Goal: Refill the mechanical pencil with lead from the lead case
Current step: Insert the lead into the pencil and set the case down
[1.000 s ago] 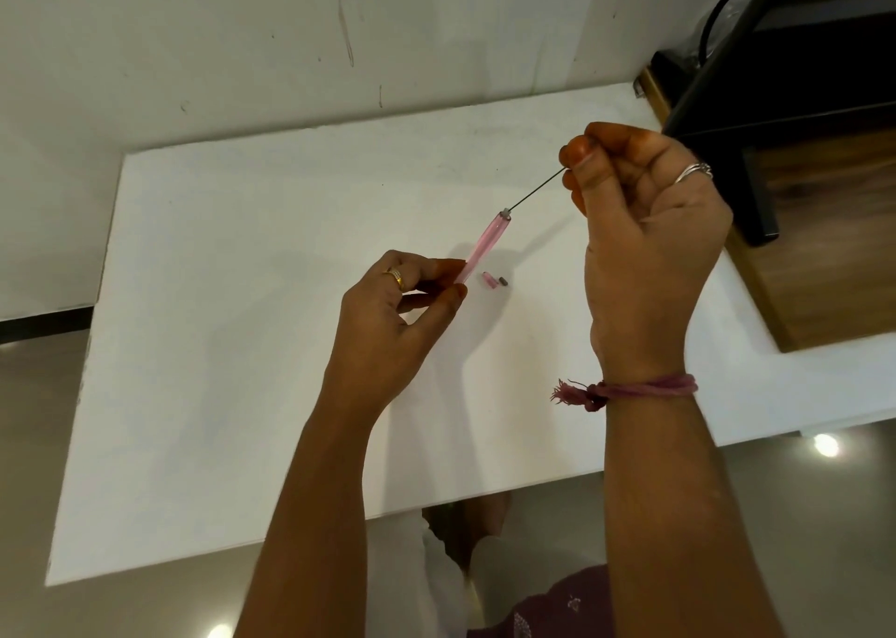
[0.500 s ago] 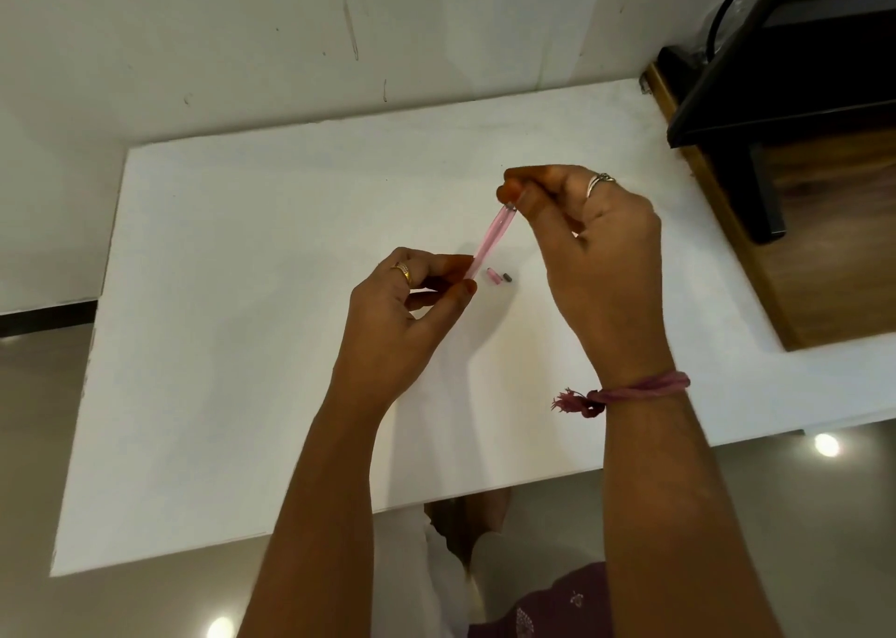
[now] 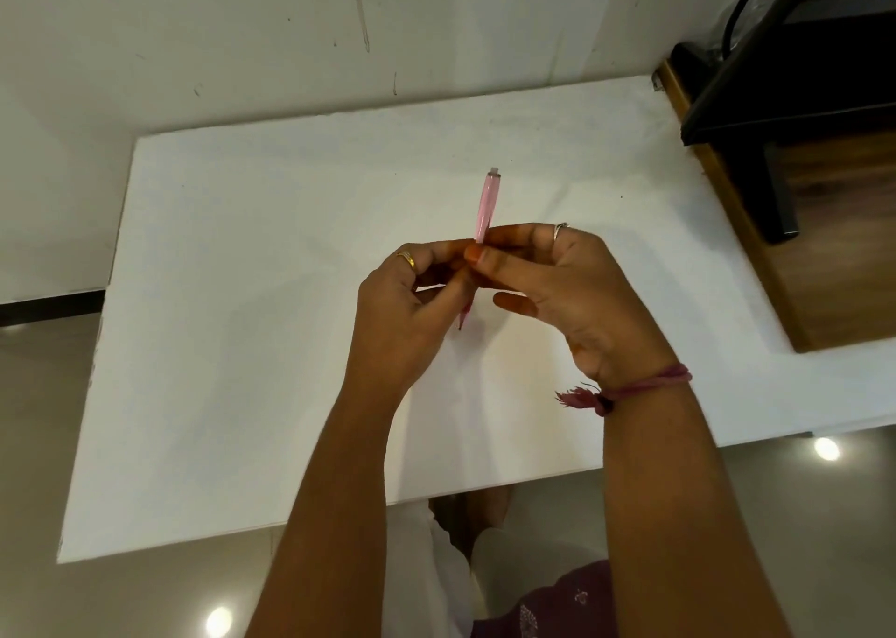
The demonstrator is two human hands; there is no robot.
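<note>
Mechanical pencil [image 3: 486, 206], pink translucent, held near frame centre above the white counter [image 3: 242, 298], upright-ish: tip low, open rear end pointing to the upper frame. Left hand [image 3: 402, 307] and right hand [image 3: 562, 293] meet at the lower barrel, fingers of both curled and clamped on it. No lead protrudes from the rear; judged: lead loaded, cap not yet refitted. Next move calls for locating the cap, which is not visible. No legible brand, label or writing.

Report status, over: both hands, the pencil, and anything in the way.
Left hand and right hand both pinch the pink mechanical pencil, near upright over the white table. Top end uncapped. Nothing in the way.
</note>
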